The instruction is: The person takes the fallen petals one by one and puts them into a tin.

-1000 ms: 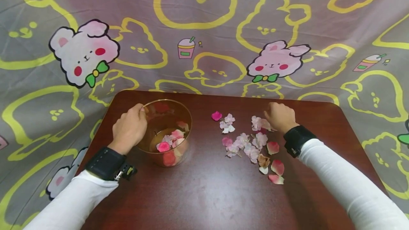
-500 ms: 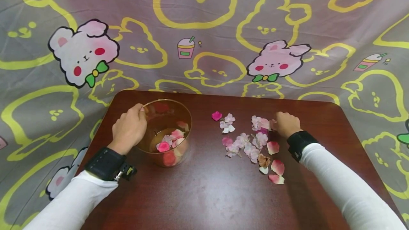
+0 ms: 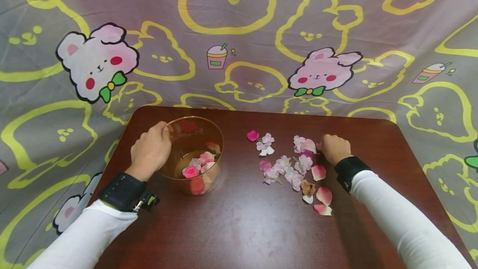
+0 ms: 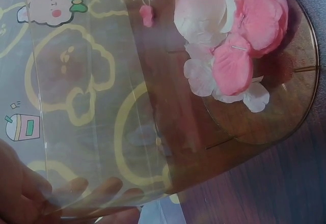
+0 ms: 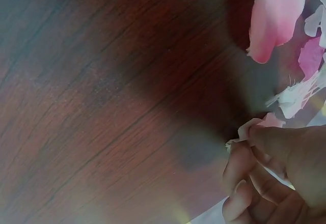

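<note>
My left hand (image 3: 150, 148) grips the rim of a clear amber bowl (image 3: 195, 118) on the left of the table. Inside it lie pink, red and white artificial flower petals (image 3: 203, 165); the left wrist view shows these petals (image 4: 232, 68) through the wall, with fingers (image 4: 102, 191) spread behind the plastic. At the right, my right hand (image 3: 337, 148) is low over the table. Its thumb and index finger pinch a small pale pink petal (image 5: 272, 119), mostly hidden by the fingers. Just left of this hand lies a cluster of pale flowers (image 3: 300, 143).
Pale pink blossoms (image 3: 293, 175) and several loose rose petals (image 3: 324, 195) lie right of the table's middle. A small group of white flowers (image 3: 265, 146) with a magenta petal (image 3: 252, 135) is near the bowl. A printed cloth (image 3: 254, 45) hangs behind the brown table (image 3: 239, 227).
My right hand has drawn back from the pale flower cluster, to the right and slightly nearer, with a petal in its fingers, then stays almost still. The left hand and bowl have not moved.
</note>
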A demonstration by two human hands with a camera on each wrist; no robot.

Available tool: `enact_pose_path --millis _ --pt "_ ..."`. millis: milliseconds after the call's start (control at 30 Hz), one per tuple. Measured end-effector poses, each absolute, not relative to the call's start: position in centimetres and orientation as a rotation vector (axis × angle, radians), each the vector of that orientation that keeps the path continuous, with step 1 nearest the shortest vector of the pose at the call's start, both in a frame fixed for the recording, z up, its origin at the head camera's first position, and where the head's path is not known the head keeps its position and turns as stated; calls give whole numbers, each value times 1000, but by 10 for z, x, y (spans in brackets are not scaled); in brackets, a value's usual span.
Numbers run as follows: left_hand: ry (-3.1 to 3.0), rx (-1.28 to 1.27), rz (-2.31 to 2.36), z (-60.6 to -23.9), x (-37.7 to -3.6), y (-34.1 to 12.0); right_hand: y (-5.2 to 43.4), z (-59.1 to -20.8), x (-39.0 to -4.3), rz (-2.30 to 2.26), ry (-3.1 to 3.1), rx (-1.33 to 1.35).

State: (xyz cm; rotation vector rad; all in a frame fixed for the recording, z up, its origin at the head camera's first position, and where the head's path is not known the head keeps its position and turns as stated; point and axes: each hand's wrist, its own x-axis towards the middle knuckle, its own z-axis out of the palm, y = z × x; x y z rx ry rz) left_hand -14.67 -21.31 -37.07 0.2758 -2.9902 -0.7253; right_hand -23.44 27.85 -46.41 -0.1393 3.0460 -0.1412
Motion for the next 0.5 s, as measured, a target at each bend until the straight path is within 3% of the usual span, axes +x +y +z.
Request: enact_pose_path --millis 500 --pt "-2986 270 -721 -372 -147 -213 278 -453 -235 -287 3207 -140"
